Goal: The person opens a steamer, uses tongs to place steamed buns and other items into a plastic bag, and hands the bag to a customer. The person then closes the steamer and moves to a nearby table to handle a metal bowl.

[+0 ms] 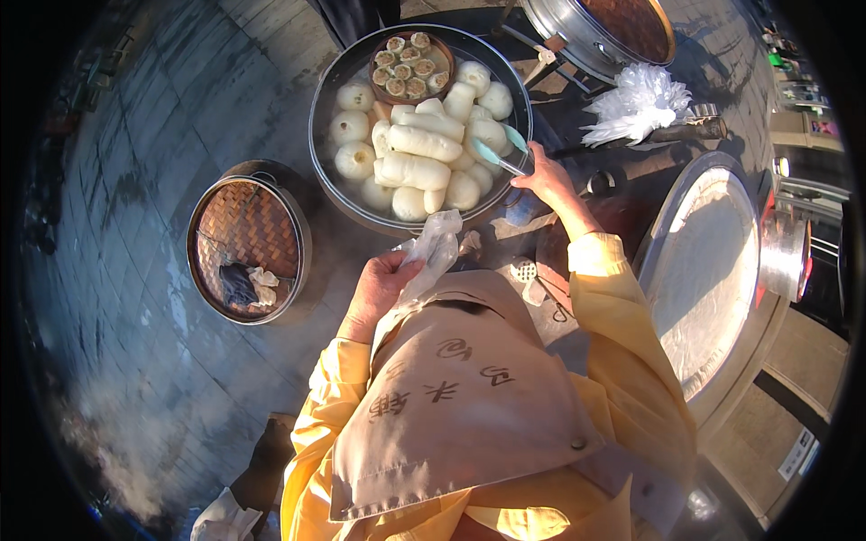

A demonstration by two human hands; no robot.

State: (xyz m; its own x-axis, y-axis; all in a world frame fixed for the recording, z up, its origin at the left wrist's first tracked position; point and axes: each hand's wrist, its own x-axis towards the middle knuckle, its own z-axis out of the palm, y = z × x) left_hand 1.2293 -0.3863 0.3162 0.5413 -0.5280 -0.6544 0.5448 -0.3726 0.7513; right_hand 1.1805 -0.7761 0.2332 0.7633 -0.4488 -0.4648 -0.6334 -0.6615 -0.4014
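Steamed buns (354,160) and long steamed rolls (425,143) fill a large round metal steamer (316,152) in front of me. At its far side sits a small round dish (374,76) of open-topped dumplings (410,66). My right hand (544,177) grips metal tongs (506,164) with teal tips, which lie spread over the buns at the steamer's right. Pinched in my left hand (384,283), just below the near rim, is a clear plastic bag (433,250). Whether the bag has anything in it, I cannot tell.
A steamer with a woven bamboo lid (247,237) stands at left, cloths on top. Plastic bags (639,105) hang bunched at upper right, below a metal pot (575,34). A big round metal lid (703,284) leans at right. A skimmer (524,270) lies near my apron. Someone's dark clothing shows beyond the steamer.
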